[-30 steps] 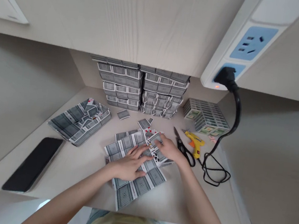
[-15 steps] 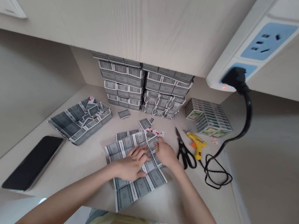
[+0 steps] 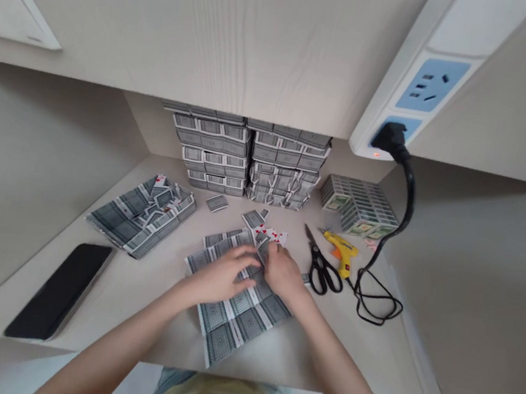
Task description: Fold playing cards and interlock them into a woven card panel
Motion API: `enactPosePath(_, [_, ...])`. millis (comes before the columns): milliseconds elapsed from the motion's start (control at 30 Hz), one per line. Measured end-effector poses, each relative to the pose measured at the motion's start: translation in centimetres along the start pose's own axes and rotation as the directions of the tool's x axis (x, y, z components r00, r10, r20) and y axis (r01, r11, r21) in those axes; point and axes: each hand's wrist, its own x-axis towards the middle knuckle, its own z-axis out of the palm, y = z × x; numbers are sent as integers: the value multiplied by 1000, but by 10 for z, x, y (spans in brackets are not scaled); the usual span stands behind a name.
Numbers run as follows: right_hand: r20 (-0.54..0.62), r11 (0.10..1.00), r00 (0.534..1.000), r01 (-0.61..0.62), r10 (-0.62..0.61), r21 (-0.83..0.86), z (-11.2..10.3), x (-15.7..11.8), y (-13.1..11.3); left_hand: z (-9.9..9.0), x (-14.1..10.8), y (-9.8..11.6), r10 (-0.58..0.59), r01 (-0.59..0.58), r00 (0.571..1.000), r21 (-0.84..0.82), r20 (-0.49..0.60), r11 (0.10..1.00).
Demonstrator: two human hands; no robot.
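Observation:
A sheet of joined playing cards (image 3: 237, 323), backs up, lies on the desk in front of me. Over its middle is my left hand (image 3: 226, 274), fingers apart and slightly bent, holding nothing. My right hand (image 3: 282, 270) is closed at the sheet's far right edge, its fingers curled on a folded-up card there. What the fingertips pinch is partly hidden. Just beyond the right hand, several face-up cards with red hearts (image 3: 278, 236) stick out. Loose cards (image 3: 253, 219) lie a little farther back.
Black scissors (image 3: 324, 269) and a yellow glue gun (image 3: 343, 253) with a coiled cord lie at right. At left are a card-made tray (image 3: 114, 223) and a black phone (image 3: 59, 290). Stacked card boxes (image 3: 217, 136) and packed decks (image 3: 361, 203) stand behind. A power strip (image 3: 418, 82) hangs overhead.
My left hand has lifted off the flat sheet and drawn its fingers in. The right hand has shifted slightly left, its fingers curling more at the sheet's edge. The view has tilted a little.

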Motion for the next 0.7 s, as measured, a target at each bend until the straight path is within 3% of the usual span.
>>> enactPosePath(100, [8, 1000, 1000, -4, 4, 1, 0, 0, 2, -24, 7, -7, -51, 63, 978, 56, -204, 996])
enactPosePath(200, [37, 1000, 999, -26, 26, -9, -1, -1, -3, -33, 18, -21, -85, 102, 986, 120, -140, 988])
enactPosePath(300, [18, 1000, 1000, 2, -2, -8, -1, -4, -9, -28, 30, -30, -163, 166, 986, 178, -33, 970])
enactPosePath(400, [-9, 997, 997, 77, -77, 1, 1, -6, -13, -17, 39, -28, -87, 74, 994, 170, 73, 983])
enactPosePath(500, [-61, 985, 985, 163, -160, 48, 2, -7, -13, -10, 44, -20, -6, -17, 994, 207, 110, 978])
enactPosePath(633, [-157, 932, 965, 246, -210, 264, -6, -10, -6, -15, 38, -13, -62, 38, 994, 234, 95, 972])
enactPosePath(700, [-172, 832, 960, 278, -221, 480, -12, -11, 2, -23, 28, -14, -85, 71, 994, 178, 73, 981])
